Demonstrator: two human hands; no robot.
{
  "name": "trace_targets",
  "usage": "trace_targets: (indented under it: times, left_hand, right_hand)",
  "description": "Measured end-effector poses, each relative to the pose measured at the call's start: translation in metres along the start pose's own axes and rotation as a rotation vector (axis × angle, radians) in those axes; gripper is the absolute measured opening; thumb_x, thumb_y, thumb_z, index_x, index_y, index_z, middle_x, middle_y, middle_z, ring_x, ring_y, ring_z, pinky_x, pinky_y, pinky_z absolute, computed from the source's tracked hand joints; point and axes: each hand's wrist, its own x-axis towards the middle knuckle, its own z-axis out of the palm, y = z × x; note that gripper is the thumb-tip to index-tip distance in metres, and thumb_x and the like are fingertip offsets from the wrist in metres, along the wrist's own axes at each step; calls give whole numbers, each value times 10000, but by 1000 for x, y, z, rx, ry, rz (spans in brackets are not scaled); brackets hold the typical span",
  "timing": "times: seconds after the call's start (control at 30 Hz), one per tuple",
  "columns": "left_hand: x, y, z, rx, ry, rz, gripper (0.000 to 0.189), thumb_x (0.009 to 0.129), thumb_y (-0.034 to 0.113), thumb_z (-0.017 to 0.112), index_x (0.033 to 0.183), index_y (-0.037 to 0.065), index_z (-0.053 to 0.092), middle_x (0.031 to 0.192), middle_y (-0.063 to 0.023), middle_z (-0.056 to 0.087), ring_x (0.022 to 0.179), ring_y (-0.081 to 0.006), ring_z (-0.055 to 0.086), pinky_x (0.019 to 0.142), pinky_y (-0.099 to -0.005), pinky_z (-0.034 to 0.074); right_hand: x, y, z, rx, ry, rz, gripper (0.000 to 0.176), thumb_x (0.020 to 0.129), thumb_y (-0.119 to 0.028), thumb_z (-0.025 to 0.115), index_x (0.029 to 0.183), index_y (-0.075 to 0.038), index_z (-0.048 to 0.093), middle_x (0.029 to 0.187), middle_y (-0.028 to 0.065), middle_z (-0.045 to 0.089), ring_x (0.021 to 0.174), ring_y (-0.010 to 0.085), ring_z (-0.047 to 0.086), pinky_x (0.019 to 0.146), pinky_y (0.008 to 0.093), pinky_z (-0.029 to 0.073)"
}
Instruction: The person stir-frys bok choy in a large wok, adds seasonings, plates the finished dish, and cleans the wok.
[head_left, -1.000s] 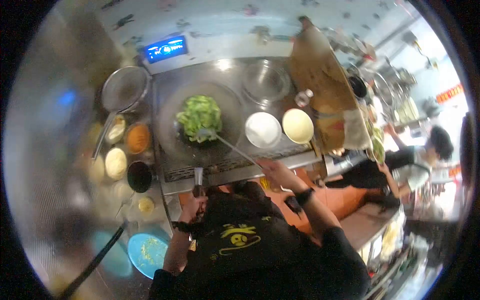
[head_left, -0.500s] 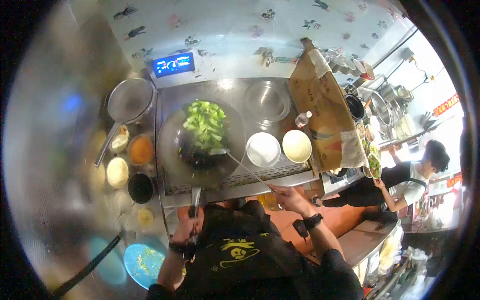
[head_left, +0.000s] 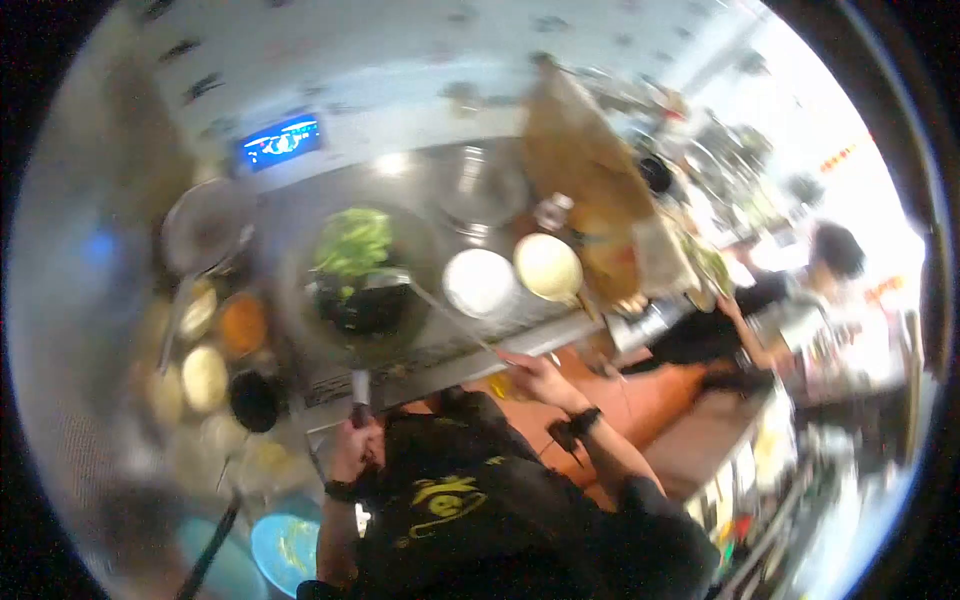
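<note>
My left hand (head_left: pixel 352 440) grips the handle of a dark wok (head_left: pixel 362 300) that sits on the steel stove. Green chopped vegetables (head_left: pixel 352 240) lie piled at the wok's far side. My right hand (head_left: pixel 530 375) holds the long handle of a metal ladle (head_left: pixel 395 282), whose bowl rests inside the wok next to the greens. The view is blurred by motion.
Two pale bowls (head_left: pixel 478 282) (head_left: pixel 548 266) stand right of the wok, a steel bowl (head_left: pixel 480 190) behind them. Seasoning pots (head_left: pixel 240 325) line the left, a strainer (head_left: pixel 205 225) beyond. A cardboard sheet (head_left: pixel 585 170) stands at the right. Another person (head_left: pixel 790 290) bends at the far right. A blue plate (head_left: pixel 285 545) lies below left.
The greens were tossed and have gathered at the wok's far side. The ladle bowl slid a little left inside the wok. My head turned, shifting the whole scene left and blurring it.
</note>
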Motion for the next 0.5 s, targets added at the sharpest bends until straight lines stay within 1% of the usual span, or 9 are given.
trace_targets:
  times: [0.03, 0.1, 0.17, 0.23, 0.33, 0.37, 0.4, 0.43, 0.5]
  left_hand:
    - [28, 3, 6, -77, 7, -54, 107, 863, 32, 630, 861, 75, 532, 572, 5, 484, 484, -104, 492, 446, -268, 375]
    - [34, 47, 28, -140, -50, -68, 91, 863, 26, 623, 864, 76, 547, 577, 3, 481, 492, -110, 495, 444, -279, 380]
    - [50, 45, 27, -277, -124, -19, 73, 866, 32, 619, 867, 69, 556, 590, -4, 491, 474, -121, 482, 439, -285, 383]
    - [56, 42, 27, -239, -131, -55, 64, 869, 29, 611, 873, 66, 558, 594, -7, 492, 471, -125, 480, 437, -287, 383]
    - [75, 22, 13, -225, -66, -64, 52, 874, 27, 596, 874, 64, 560, 598, -10, 494, 459, -130, 471, 429, -291, 376]
    - [83, 19, 11, -248, -22, -60, 49, 875, 26, 589, 869, 65, 560, 598, -9, 495, 451, -131, 466, 424, -292, 369]
    - [85, 24, 20, -239, -12, -62, 49, 875, 26, 589, 869, 65, 560, 598, -9, 495, 451, -131, 466, 424, -292, 369]
    - [78, 31, 31, -210, -3, -77, 58, 873, 19, 582, 897, 65, 556, 601, -11, 496, 442, -131, 459, 418, -293, 366]
    - [81, 22, 15, -75, 20, -95, 102, 863, 20, 586, 943, 67, 543, 598, -15, 490, 420, -131, 439, 408, -290, 359]
  right_hand:
    - [-10, -11, -3, -51, -11, -24, 548, 933, -17, 474, 1452, -186, 519, 796, 16, 615, 716, 106, 532, 675, 302, 484]
    - [14, -17, 10, -55, -33, -91, 618, 889, 5, 495, 1482, -170, 462, 824, 44, 616, 749, 125, 536, 704, 317, 479]
    - [56, 1, 31, -75, 2, -172, 698, 846, 27, 516, 1511, -153, 406, 853, 73, 616, 781, 144, 539, 733, 332, 473]
    - [98, 30, 64, -294, 112, -253, 635, 852, -39, 552, 1472, -124, 444, 823, 192, 652, 746, 296, 642, 707, 422, 513]
    - [141, 77, 102, -384, 138, -232, 545, 869, -96, 548, 1411, -94, 498, 747, 247, 612, 683, 459, 595, 671, 510, 513]
    - [136, 73, 102, -372, 146, -236, 399, 868, -92, 544, 1261, -57, 606, 742, 227, 627, 660, 425, 619, 707, 514, 512]
    - [147, 96, 98, -358, 145, -237, 399, 868, -92, 544, 1261, -57, 606, 742, 227, 627, 660, 425, 619, 707, 514, 512]
    - [167, 141, 97, -441, 25, -259, 304, 876, -122, 559, 1159, -42, 636, 754, 214, 636, 680, 399, 632, 717, 512, 509]
    - [189, 149, 76, -347, 1, -103, 204, 887, -169, 593, 997, -12, 665, 789, 185, 653, 733, 351, 651, 753, 496, 509]
